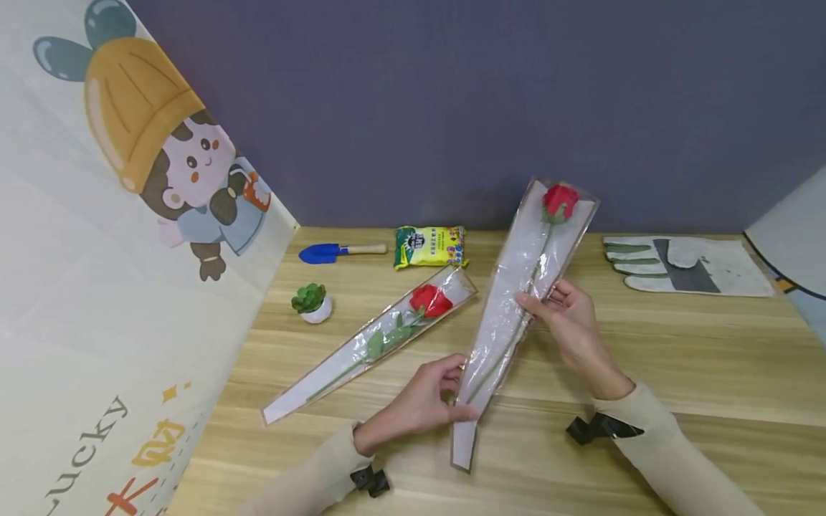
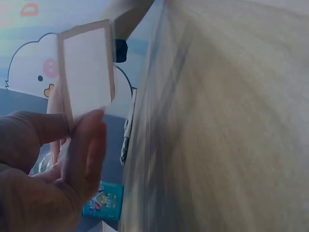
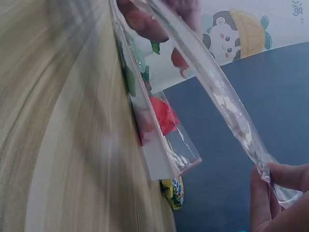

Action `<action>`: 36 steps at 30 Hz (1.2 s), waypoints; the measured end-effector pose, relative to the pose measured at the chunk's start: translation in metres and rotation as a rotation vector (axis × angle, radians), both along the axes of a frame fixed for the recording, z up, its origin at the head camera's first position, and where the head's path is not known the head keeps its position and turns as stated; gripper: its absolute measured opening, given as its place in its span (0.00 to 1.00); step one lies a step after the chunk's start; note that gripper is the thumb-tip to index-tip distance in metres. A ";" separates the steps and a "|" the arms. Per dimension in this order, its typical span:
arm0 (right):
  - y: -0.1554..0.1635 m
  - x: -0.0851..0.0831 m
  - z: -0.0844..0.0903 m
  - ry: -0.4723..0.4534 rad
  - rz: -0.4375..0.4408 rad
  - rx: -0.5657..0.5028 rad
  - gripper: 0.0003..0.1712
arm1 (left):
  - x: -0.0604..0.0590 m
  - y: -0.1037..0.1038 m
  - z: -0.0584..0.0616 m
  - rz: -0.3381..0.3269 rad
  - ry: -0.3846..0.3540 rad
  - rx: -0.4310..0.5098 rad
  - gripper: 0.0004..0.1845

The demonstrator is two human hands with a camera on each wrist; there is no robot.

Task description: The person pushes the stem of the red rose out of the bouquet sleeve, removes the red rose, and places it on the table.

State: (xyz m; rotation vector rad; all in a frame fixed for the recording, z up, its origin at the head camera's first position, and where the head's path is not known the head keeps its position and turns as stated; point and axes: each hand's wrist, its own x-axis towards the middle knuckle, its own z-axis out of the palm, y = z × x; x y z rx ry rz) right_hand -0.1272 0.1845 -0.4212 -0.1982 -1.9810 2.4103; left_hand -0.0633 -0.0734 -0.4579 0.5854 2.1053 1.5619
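Wooden table (image 1: 645, 373), both hands' fingers (image 1: 535, 304) pinching clear sleeve (image 1: 516, 308) holding red rose (image 1: 558, 201), second sleeved rose (image 1: 431, 299) beside.

On the wooden table (image 1: 645, 373) lie a blue trowel (image 1: 338, 251), seed packet (image 1: 430, 246), potted succulent (image 1: 312, 303) and work gloves (image 1: 685, 265).

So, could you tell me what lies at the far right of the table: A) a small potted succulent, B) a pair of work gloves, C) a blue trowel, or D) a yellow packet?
B: the work gloves lie flat at the table's right end, beyond the right hand.
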 end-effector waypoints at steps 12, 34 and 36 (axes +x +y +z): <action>-0.005 0.007 -0.001 0.013 0.049 0.008 0.20 | -0.011 0.006 0.004 0.093 0.034 0.060 0.30; 0.005 0.000 0.002 0.021 -0.047 -0.034 0.08 | -0.005 0.009 0.007 0.043 -0.036 0.063 0.35; 0.006 0.001 0.003 0.025 -0.044 -0.045 0.08 | -0.005 0.009 0.006 0.036 -0.047 0.075 0.35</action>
